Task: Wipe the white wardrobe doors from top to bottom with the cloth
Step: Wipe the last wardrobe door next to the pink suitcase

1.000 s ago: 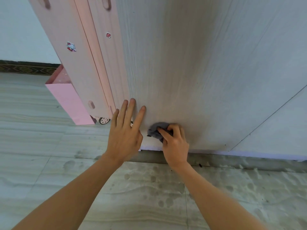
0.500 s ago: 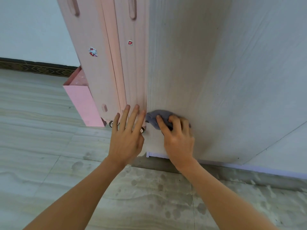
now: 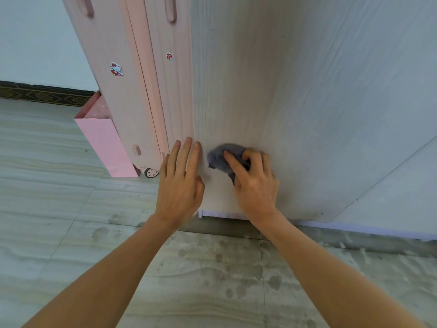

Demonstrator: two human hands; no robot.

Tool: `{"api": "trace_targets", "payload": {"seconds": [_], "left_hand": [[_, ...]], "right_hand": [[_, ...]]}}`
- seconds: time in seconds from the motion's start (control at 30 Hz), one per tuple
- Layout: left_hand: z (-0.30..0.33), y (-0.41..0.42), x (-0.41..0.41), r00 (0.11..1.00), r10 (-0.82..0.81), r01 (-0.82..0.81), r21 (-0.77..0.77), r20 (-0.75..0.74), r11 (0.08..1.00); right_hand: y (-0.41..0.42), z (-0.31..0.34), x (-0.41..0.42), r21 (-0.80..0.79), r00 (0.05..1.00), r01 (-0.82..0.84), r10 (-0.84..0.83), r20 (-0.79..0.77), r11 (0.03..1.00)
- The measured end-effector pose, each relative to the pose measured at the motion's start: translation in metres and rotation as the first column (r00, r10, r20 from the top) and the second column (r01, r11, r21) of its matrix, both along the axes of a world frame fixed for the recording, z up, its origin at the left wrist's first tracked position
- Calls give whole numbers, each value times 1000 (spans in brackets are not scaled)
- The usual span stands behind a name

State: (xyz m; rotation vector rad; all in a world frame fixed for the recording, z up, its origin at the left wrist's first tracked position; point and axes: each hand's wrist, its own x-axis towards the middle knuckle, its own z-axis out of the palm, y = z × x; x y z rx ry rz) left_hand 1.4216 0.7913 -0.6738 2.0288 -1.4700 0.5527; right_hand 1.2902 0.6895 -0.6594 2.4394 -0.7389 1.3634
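Higher now, one cloth [image 3: 223,157] gripped by right hand [image 3: 254,185]; left hand [image 3: 181,183] spread on door [image 3: 283,91].

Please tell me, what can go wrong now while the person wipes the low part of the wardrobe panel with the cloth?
1. The cloth is bunched small under the right hand, so each pass may leave unwiped strips on the white panel.
2. The left hand presses flat by the panel's edge, perhaps leaving fingermarks there.
3. The floor below shows dark blotches; if wet, it might be slippery.
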Motion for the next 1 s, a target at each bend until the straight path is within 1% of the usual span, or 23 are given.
{"api": "trace_targets", "payload": {"seconds": [0.07, 0.13, 0.2, 0.27, 0.3, 0.37, 0.43, 0.57, 0.63, 0.73, 0.8, 0.9, 0.93, 1.0], "left_hand": [[-1, 3, 1, 999, 24, -24, 1, -35, 1000], [-8, 8, 4, 998, 37, -36, 27, -54, 999], [-20, 13, 8, 997, 13, -9, 52, -78, 999], [-34, 15, 12, 992, -11, 21, 75, -123, 997], [-40, 16, 12, 990, -8, 21, 86, -143, 996], [-51, 18, 9, 987, -5, 22, 105, -161, 994], [-61, 19, -1, 990, -31, 48, 116, -140, 992], [-80, 16, -25, 991, -98, 107, 100, -92, 989], [-87, 14, -29, 993, -118, 121, 139, -31, 983], [-96, 8, -36, 992, -127, 118, 224, 22, 967], [-99, 2, -47, 983, -164, 136, 267, 83, 954], [-98, -15, -74, 941, -275, 207, 307, 196, 929], [-95, -22, -81, 929, -293, 219, 303, 227, 927], [-91, -33, -89, 915, -293, 209, 294, 279, 933]], "right_hand": [[4, -2, 5, 19, 999, 19, -20, 50, 1000], [9, -15, 9, -25, 999, 39, -38, 30, 999], [12, -33, 12, -92, 997, 5, -12, -76, 996], [9, -56, 12, -161, 961, -72, 25, -276, 984], [6, -68, 12, -195, 926, -112, 32, -375, 974], [2, -92, 10, -226, 857, -179, 39, -513, 958], [-2, -112, 7, -225, 783, -230, 42, -621, 947], [-19, -135, -21, -160, 584, -311, 56, -810, 937], [-37, -140, -54, -141, 503, -310, 37, -863, 940], [-67, -135, -111, -130, 387, -256, -22, -922, 958], [-83, -127, -141, -104, 335, -209, -29, -942, 972], [-103, -121, -182, -111, 322, -159, -55, -945, 981], [-109, -120, -196, -124, 333, -130, -75, -940, 984], [-120, -118, -220, -124, 386, -60, -92, -918, 990]]}}
